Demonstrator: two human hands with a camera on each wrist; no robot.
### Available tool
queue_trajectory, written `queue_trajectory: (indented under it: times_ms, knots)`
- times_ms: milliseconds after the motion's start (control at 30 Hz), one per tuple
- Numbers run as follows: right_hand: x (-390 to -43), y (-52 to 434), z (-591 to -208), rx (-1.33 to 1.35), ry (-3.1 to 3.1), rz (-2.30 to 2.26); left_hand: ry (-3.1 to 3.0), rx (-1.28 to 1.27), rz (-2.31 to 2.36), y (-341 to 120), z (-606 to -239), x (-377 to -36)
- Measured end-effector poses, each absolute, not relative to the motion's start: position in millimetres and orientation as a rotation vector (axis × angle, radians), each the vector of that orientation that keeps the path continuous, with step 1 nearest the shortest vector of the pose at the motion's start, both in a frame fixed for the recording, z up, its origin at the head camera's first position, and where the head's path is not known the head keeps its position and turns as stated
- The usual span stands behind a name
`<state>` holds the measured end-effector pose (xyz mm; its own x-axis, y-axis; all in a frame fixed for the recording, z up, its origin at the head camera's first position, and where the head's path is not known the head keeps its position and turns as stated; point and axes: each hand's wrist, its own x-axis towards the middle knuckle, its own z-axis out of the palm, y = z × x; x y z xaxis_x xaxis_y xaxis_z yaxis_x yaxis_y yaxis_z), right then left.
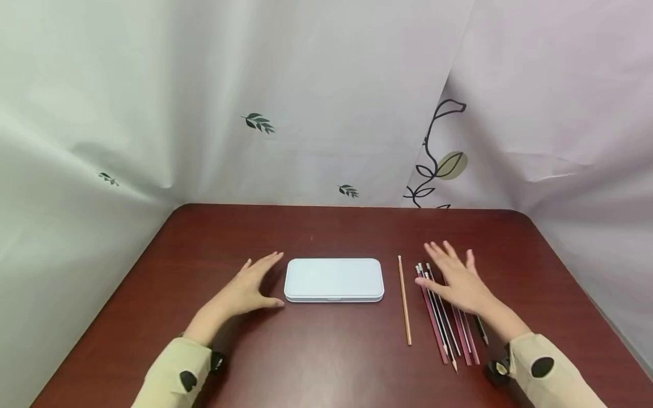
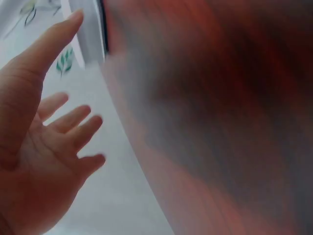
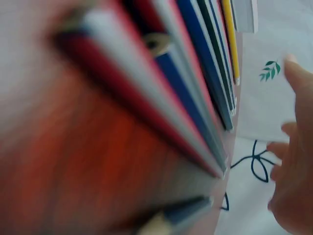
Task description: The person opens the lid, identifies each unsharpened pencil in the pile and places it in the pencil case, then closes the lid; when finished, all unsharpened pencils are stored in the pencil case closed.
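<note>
A closed, pale, flat pencil case lies near the middle of the table. My left hand is just left of it, thumb and fingers spread apart, holding nothing. In the left wrist view the case's end shows beyond the thumb. Right of the case, a yellow-brown pencil lies alone. A loose bunch of pencils, pink, dark and white, is farther right. Over the far half of this bunch is my right hand, its fingers spread and partly hiding it. The right wrist view shows these pencils close up, blurred.
The dark red-brown wooden table has rounded far corners. Pale curtain-like sheeting with printed leaves hangs behind and at both sides of it. One dark pencil lies at the bunch's right side, under the right wrist.
</note>
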<state>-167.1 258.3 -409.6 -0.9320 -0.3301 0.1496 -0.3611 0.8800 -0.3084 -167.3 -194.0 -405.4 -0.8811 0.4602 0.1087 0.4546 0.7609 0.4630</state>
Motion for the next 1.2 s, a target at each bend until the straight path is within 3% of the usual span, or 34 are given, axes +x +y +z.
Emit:
queue_trajectory:
  times_ms: [233, 533, 867, 1200]
  knots:
    - [-186.8, 215.7, -403.7, 0.86, -2.898, 0.336, 2.934, 0.866, 0.516, -155.2, -407.4, -185.0]
    - [-199.4, 148.5, -391.1, 1.313, -2.766, 0.138, 2.894, 0.831, 0.5, -146.8, -405.8, -190.7]
    - [-194.3, 95.5, -379.5, 1.286, -2.901, -0.178, 2.804, 0.873, 0.425, -134.7, -400.4, -201.9]
    - [-184.5, 66.3, -389.3, 1.366, -2.748, -0.426, 2.72, 0.747, 0.453, -134.5, -394.9, -195.0]
